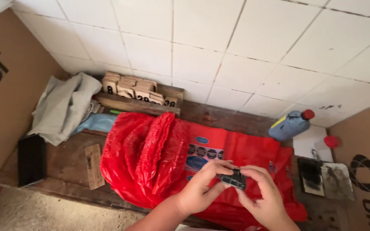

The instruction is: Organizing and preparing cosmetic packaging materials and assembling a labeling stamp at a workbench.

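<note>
2 bare hands [236,192], forearms unsleeved, no gloves or rings.

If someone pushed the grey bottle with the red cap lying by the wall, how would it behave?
The grey bottle lies on its side, so it would probably roll. It looks like rigid plastic, likely stiff, not floppy. Its red cap seems closed, so spilling appears unlikely.

left hand [200,188] and right hand [264,194] raised together, fingertips pinched inward
</note>
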